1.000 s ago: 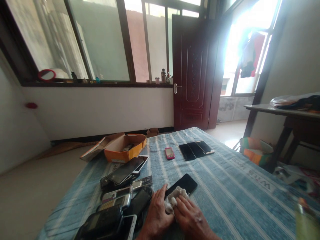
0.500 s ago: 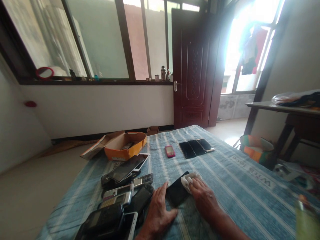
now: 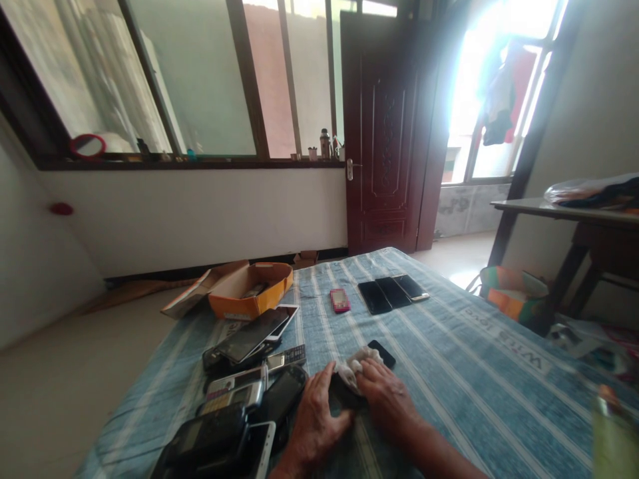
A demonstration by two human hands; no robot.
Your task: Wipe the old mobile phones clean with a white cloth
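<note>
A dark phone point(image 3: 383, 354) lies on the blue striped cloth point(image 3: 449, 372), partly covered by a crumpled white wipe point(image 3: 355, 367). My right hand point(image 3: 384, 396) presses the wipe onto the phone's surface, its fingers bent over it. At the phone's left edge rests my left hand point(image 3: 319, 416), thumb and fingers spread apart, steadying the side without closing round it. Just left of that hand are piled several old phones point(image 3: 239, 399). Beyond, a pink phone point(image 3: 340, 301) and a row of three dark phones point(image 3: 392, 295) lie flat on the cloth.
An open orange box point(image 3: 252, 293) stands at the far left corner of the cloth, with something dark inside. A yellowish bottle point(image 3: 613, 432) is at the lower right. Behind are a dark red door point(image 3: 384, 133) and a side table point(image 3: 559, 210).
My right hand has slid left and slightly down with the wipe, uncovering the phone's upper right end. My left hand has barely moved.
</note>
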